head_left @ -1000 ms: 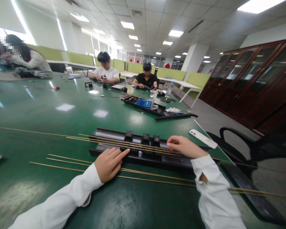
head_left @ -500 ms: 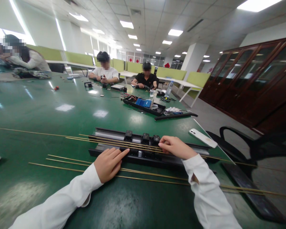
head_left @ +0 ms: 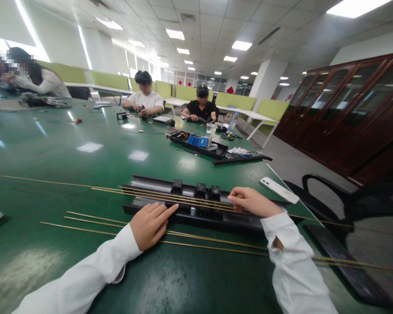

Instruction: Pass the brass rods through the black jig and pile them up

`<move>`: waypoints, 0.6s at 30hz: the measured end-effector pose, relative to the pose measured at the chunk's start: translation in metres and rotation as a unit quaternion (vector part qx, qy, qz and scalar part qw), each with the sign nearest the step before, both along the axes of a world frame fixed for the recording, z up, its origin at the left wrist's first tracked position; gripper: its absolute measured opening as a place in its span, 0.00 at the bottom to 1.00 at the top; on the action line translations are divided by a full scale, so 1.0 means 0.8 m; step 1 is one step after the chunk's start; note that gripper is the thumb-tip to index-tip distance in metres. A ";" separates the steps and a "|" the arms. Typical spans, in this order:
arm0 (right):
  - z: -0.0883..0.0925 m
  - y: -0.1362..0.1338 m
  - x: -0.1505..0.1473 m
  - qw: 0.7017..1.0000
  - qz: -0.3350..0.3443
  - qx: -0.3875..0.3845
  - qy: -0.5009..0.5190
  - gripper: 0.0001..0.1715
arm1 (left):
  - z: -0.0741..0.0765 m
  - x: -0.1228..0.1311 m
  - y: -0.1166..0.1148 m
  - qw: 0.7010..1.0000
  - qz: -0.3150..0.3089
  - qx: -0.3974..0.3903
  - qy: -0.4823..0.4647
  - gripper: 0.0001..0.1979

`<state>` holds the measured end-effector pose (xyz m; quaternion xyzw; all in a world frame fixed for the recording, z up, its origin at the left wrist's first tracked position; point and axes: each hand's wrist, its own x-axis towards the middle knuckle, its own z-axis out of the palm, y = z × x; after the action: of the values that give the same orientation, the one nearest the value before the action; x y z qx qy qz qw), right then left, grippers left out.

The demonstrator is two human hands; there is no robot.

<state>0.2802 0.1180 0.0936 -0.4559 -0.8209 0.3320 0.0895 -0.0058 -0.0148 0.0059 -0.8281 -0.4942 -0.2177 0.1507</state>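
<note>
My right hand (head_left: 251, 202) pinches a thin brass rod (head_left: 144, 191) between thumb and fingertips, above the right part of a long black channel-shaped housing (head_left: 236, 218). Several brass rods lie across this housing, nearly parallel. Small black blocks (head_left: 201, 189) stand in it beneath and behind the rods. My left hand (head_left: 149, 224) rests palm down at the housing's near edge, index finger stretched out, its tip beside the rods. Whether that fingertip presses on a rod, I cannot tell. More brass rods (head_left: 78, 229) lie on the green table in front, passing under my left hand.
A white phone (head_left: 279, 189) lies near the table's right edge, by a black chair (head_left: 327, 185). Farther back are a black tray (head_left: 216, 151) with a blue part, a black strip (head_left: 242, 160) and a bottle (head_left: 232, 123). Several people sit around the green table (head_left: 111, 159).
My right hand has moved a little to the right, and the pinched brass rod has slid right with it. My left hand has stayed in place.
</note>
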 end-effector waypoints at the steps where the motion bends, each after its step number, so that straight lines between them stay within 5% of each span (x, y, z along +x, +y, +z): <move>1: -0.001 0.001 0.002 1.000 -0.001 -0.004 0.005 0.15 | 0.000 -0.001 0.000 1.000 0.000 0.000 0.000 0.23; 18: -0.007 0.012 0.023 0.999 -0.024 -0.024 0.004 0.17 | -0.003 -0.005 -0.001 1.000 0.002 -0.009 0.002 0.24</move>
<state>0.2985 0.1274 0.0877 -0.4760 -0.8014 0.3509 0.0897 -0.0099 -0.0155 0.0034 -0.8289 -0.4974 -0.2111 0.1444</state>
